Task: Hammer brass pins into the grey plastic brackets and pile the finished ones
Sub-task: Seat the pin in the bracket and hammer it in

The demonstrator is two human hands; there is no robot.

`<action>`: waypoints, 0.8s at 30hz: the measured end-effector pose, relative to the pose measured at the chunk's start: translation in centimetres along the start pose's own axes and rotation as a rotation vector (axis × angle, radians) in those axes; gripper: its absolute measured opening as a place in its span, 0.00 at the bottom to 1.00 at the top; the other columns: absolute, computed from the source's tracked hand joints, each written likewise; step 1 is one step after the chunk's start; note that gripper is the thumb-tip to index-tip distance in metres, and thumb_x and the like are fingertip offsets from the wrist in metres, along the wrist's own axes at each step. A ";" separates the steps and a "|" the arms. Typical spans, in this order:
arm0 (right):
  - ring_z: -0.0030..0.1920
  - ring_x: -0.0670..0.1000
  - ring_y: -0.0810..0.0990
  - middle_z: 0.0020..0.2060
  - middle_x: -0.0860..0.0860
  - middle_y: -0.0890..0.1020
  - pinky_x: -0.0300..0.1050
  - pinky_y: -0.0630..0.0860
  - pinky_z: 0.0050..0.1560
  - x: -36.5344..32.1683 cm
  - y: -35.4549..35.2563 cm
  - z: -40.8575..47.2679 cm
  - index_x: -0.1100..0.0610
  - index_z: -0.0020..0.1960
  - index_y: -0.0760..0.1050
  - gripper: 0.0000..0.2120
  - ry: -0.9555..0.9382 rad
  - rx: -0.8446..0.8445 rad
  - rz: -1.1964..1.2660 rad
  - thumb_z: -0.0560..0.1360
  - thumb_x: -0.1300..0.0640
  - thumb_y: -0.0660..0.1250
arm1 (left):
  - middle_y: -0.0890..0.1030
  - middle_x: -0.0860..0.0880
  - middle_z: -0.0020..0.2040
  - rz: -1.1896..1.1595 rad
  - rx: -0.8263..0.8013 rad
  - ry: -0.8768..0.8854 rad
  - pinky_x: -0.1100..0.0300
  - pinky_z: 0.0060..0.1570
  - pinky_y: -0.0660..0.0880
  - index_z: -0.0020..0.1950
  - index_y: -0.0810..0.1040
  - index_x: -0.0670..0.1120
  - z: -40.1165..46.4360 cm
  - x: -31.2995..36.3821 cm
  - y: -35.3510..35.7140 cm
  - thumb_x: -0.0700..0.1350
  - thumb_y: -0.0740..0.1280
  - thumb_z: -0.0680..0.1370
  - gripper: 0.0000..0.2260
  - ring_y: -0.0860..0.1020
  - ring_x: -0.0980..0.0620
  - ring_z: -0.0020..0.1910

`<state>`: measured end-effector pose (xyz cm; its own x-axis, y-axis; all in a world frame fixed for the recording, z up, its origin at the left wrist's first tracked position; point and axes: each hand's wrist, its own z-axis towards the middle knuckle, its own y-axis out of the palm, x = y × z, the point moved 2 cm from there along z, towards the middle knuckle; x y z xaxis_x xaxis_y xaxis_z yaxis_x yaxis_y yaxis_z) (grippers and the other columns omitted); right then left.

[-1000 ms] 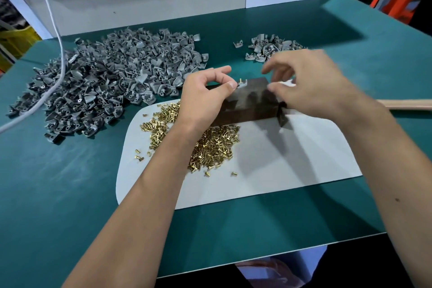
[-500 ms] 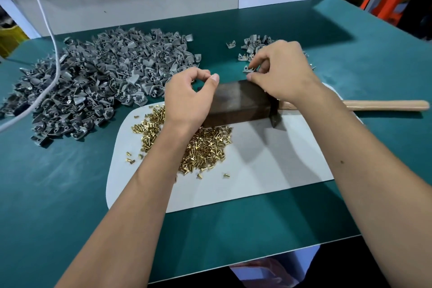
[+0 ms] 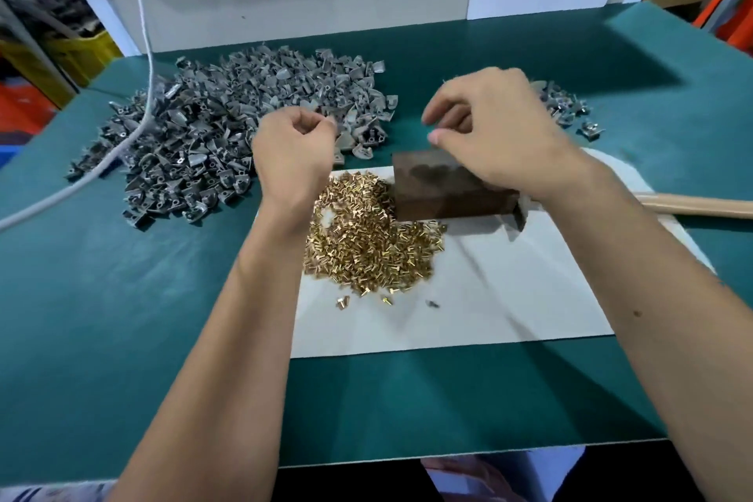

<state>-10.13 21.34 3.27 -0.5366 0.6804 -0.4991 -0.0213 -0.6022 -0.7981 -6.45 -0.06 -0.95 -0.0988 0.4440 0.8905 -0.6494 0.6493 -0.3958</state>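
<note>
- hundreds of grey brackets [image 3: 228,134] lie heaped in the upper left of the frame; far too many to count. they look like light, stiff plastic with curved shells, best pinched by an edge.
- one smaller pile of brackets [image 3: 570,110] sits at the upper right, partly hidden by the right hand; probably the finished ones.
- hundreds of brass pins [image 3: 366,245] are spread at centre on the white mat [image 3: 509,298]; tiny, hard and likely slippery, a fingertip pinch suits them.
- one dark block [image 3: 444,183] sits just above the pins; likely heavy.
- one wooden handle [image 3: 701,206] shows at the right edge.
- left hand [image 3: 291,155] is curled with fingertips together above the heap's edge; whether it holds anything i cannot tell.
- right hand [image 3: 493,130] hovers over the block, fingers curled, thumb and forefinger apart; nothing visible in it.
</note>
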 end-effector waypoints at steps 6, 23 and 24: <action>0.52 0.49 0.80 0.48 0.46 0.85 0.48 0.78 0.59 -5.9 4.5 -0.1 0.46 0.52 0.83 0.06 -0.256 -0.230 -0.159 0.77 0.54 0.71 | 0.83 0.50 0.38 0.295 0.117 -0.003 0.50 0.43 0.82 0.41 0.82 0.47 1.1 -2.4 -5.2 0.40 0.65 0.71 0.06 0.82 0.46 0.40; 0.56 0.62 0.80 0.54 0.59 0.80 0.53 0.78 0.53 -12.4 13.1 2.2 0.60 0.59 0.80 0.12 -0.351 -0.398 -0.366 0.78 0.61 0.63 | 0.85 0.46 0.55 0.489 -0.099 0.267 0.51 0.62 0.74 0.55 0.87 0.49 2.9 -6.1 -7.0 0.35 0.72 0.72 0.15 0.80 0.45 0.56; 0.56 0.63 0.80 0.55 0.59 0.80 0.54 0.78 0.53 -12.2 13.2 2.2 0.62 0.60 0.80 0.13 -0.346 -0.392 -0.367 0.78 0.61 0.63 | 0.85 0.45 0.55 0.515 -0.126 0.302 0.51 0.64 0.72 0.55 0.87 0.48 2.9 -6.1 -6.7 0.35 0.72 0.72 0.14 0.80 0.44 0.56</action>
<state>-5.72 4.13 -0.40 -0.7958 0.5997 -0.0838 0.0196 -0.1129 -0.9934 -3.65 -8.90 -3.06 -0.1463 0.8637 0.4823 -0.4794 0.3646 -0.7983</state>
